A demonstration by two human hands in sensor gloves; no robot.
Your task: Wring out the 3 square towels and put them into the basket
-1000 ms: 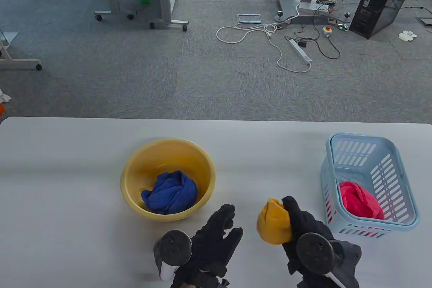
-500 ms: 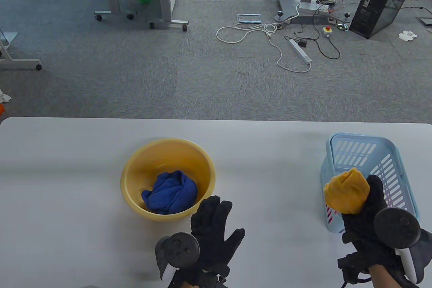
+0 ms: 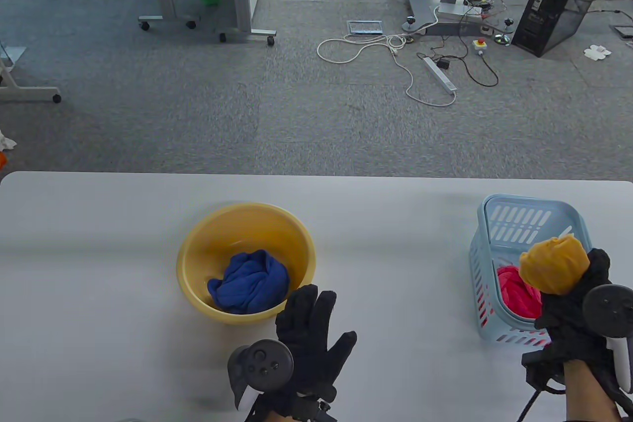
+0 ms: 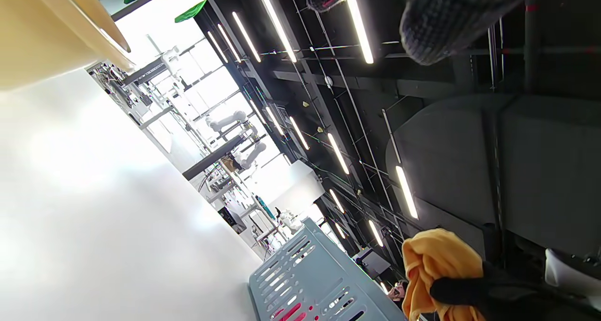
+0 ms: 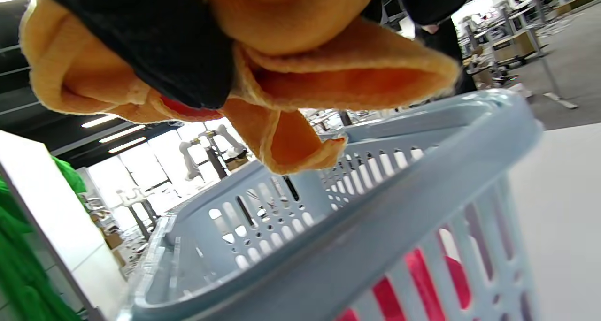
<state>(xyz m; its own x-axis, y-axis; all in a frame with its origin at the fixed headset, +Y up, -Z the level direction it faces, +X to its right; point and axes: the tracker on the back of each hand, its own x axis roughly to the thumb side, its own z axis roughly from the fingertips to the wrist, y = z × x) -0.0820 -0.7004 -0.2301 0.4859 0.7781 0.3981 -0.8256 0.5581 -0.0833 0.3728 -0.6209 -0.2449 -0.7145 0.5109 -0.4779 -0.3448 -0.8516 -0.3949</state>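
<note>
My right hand (image 3: 573, 293) grips a balled-up yellow towel (image 3: 554, 265) and holds it above the light blue slatted basket (image 3: 531, 211) at the table's right. In the right wrist view the yellow towel (image 5: 300, 81) hangs just over the basket's rim (image 5: 385, 208). A red towel (image 3: 514, 288) lies inside the basket. A blue towel (image 3: 249, 282) sits crumpled in the yellow basin (image 3: 245, 219). My left hand (image 3: 309, 328) hovers flat with spread fingers just right of the basin, holding nothing.
The white table (image 3: 99, 268) ends at a far edge with grey carpet beyond. The basin stands left of centre and the basket near the right edge. On the floor lie cables, a power strip (image 3: 440, 74) and a computer tower (image 3: 561, 4).
My right hand has carried the yellow towel from the table's middle rightward and up over the basket. My left hand has opened and shifted slightly toward the basin.
</note>
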